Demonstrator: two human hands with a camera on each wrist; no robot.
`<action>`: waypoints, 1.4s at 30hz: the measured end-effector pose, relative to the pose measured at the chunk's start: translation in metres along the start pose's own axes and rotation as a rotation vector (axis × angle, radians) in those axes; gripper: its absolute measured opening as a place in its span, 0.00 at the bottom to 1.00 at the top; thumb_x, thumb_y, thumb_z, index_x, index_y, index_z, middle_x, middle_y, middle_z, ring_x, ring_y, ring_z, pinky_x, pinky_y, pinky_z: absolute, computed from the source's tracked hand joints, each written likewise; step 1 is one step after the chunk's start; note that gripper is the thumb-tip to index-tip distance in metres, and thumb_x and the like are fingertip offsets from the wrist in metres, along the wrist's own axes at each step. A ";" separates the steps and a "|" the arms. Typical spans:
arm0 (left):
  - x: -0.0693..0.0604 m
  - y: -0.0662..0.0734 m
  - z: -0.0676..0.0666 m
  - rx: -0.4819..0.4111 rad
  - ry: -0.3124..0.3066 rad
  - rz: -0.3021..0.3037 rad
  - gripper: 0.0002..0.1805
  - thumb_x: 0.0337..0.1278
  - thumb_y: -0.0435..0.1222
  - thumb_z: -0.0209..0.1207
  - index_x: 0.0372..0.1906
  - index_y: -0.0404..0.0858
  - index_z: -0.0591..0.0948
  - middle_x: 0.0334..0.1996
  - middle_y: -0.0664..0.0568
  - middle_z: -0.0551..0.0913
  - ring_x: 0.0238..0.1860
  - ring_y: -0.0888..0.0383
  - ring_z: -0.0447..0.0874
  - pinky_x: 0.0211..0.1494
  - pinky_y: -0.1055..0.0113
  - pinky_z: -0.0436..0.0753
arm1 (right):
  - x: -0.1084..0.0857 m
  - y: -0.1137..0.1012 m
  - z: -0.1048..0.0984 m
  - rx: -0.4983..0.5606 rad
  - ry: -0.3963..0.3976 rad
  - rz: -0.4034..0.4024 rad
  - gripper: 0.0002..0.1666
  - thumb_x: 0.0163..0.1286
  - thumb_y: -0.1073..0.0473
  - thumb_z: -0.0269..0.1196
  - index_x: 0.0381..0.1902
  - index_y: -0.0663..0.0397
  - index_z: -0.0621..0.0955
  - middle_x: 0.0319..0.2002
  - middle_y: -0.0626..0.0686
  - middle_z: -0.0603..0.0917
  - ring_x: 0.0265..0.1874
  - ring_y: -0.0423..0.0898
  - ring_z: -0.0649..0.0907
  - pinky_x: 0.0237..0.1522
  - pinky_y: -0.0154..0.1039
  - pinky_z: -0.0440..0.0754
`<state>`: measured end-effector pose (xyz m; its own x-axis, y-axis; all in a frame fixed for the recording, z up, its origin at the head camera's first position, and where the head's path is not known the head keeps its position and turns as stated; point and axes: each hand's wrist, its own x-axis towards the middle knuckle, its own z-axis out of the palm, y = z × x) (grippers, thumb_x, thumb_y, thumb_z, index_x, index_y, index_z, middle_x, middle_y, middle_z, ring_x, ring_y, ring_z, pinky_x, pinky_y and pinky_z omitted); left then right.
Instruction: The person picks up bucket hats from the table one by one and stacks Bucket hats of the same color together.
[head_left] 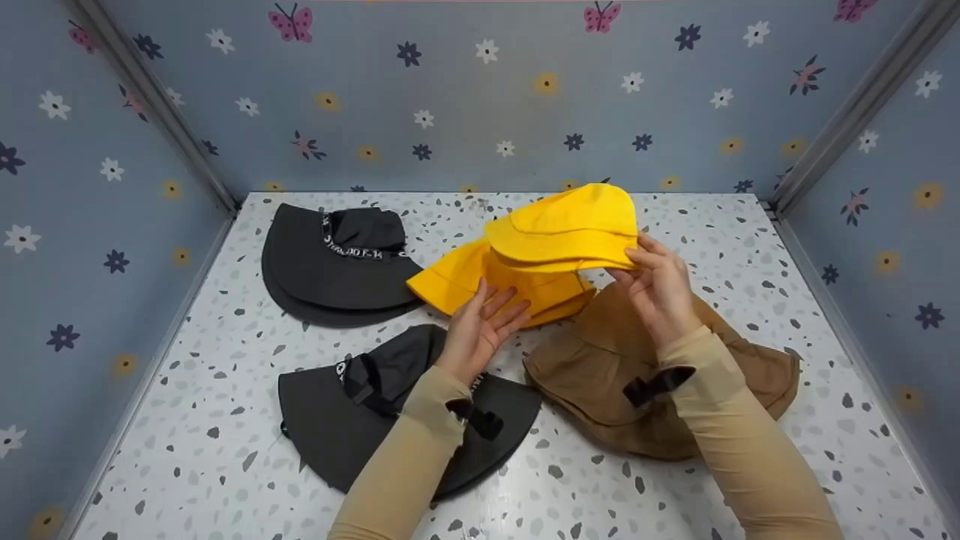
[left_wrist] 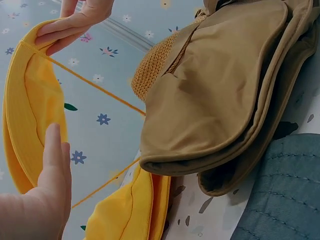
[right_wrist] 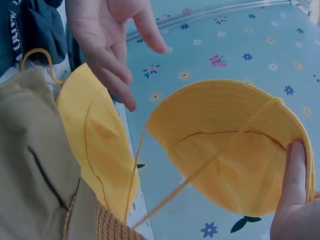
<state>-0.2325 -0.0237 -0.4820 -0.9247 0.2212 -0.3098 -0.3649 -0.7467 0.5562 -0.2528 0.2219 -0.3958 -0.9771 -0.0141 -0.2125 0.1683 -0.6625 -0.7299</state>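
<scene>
My right hand (head_left: pixel 660 289) pinches the brim of a folded yellow bucket hat (head_left: pixel 570 225) and holds it up. A thin yellow cord dangles from this hat, seen in the right wrist view. Below it a second yellow bucket hat (head_left: pixel 450 281) lies on the table, partly hidden. My left hand (head_left: pixel 480 334) has its fingers extended, palm turned up, in front of the lower yellow hat; the right wrist view shows it apart from the raised hat. Under my right wrist lies a brown hat (head_left: pixel 592 352), with woven straw-like material (left_wrist: pixel 152 70) beside it in the left wrist view.
A black wide-brimmed hat (head_left: pixel 322 270) with a lettered band lies at the back left. Another black hat (head_left: pixel 330 412) is in front, partly under my left forearm. The speckled white table (head_left: pixel 187 375) is enclosed by flower-patterned walls (head_left: pixel 450 90) at the back and sides.
</scene>
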 end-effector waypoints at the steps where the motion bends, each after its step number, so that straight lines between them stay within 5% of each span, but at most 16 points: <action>1: 0.000 0.000 0.000 -0.004 -0.004 0.003 0.37 0.75 0.50 0.47 0.77 0.34 0.53 0.73 0.36 0.63 0.61 0.41 0.79 0.61 0.52 0.83 | -0.001 0.001 0.001 0.000 -0.004 0.005 0.35 0.75 0.73 0.48 0.77 0.62 0.54 0.70 0.61 0.65 0.47 0.46 0.87 0.49 0.38 0.87; 10: 0.000 0.004 0.003 -0.022 -0.018 0.003 0.36 0.74 0.52 0.49 0.76 0.36 0.58 0.65 0.40 0.75 0.56 0.45 0.84 0.59 0.53 0.84 | -0.009 0.006 0.004 -0.011 -0.042 0.019 0.32 0.76 0.73 0.45 0.76 0.65 0.55 0.53 0.57 0.79 0.43 0.47 0.88 0.45 0.38 0.88; 15: 0.001 0.004 0.005 -0.060 -0.011 0.017 0.25 0.75 0.47 0.50 0.67 0.37 0.70 0.51 0.44 0.85 0.49 0.47 0.88 0.54 0.54 0.87 | -0.011 0.008 0.003 -0.026 -0.057 0.020 0.32 0.76 0.74 0.44 0.76 0.65 0.55 0.48 0.56 0.84 0.40 0.47 0.88 0.41 0.38 0.89; 21: 0.001 0.002 0.006 -0.106 0.031 0.021 0.10 0.73 0.37 0.53 0.52 0.38 0.79 0.42 0.45 0.84 0.42 0.51 0.89 0.51 0.57 0.88 | -0.012 0.011 0.000 -0.077 -0.047 0.027 0.27 0.76 0.73 0.43 0.71 0.64 0.61 0.44 0.53 0.86 0.37 0.45 0.88 0.39 0.37 0.89; 25: 0.002 0.000 0.006 -0.099 0.029 0.030 0.06 0.72 0.30 0.53 0.47 0.33 0.78 0.41 0.45 0.83 0.38 0.53 0.89 0.48 0.60 0.89 | -0.012 0.014 -0.003 -0.108 -0.048 0.016 0.22 0.75 0.74 0.44 0.65 0.64 0.66 0.42 0.53 0.87 0.35 0.45 0.88 0.37 0.36 0.89; 32: 0.000 -0.003 0.004 -0.062 -0.007 0.043 0.07 0.70 0.24 0.50 0.49 0.32 0.73 0.41 0.44 0.81 0.38 0.54 0.88 0.46 0.62 0.89 | -0.010 0.018 -0.011 -0.189 -0.037 -0.017 0.27 0.74 0.73 0.44 0.70 0.66 0.63 0.42 0.51 0.88 0.36 0.43 0.88 0.39 0.36 0.88; 42: -0.001 -0.006 0.004 -0.042 -0.026 0.089 0.13 0.68 0.22 0.49 0.52 0.36 0.68 0.46 0.43 0.78 0.41 0.50 0.88 0.49 0.55 0.89 | -0.006 0.023 -0.019 -0.136 -0.020 0.022 0.20 0.77 0.64 0.42 0.64 0.54 0.67 0.43 0.50 0.86 0.38 0.43 0.87 0.39 0.37 0.88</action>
<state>-0.2294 -0.0168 -0.4818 -0.9561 0.1680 -0.2402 -0.2764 -0.7898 0.5476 -0.2403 0.2211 -0.4242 -0.9750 -0.0434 -0.2180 0.2050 -0.5542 -0.8067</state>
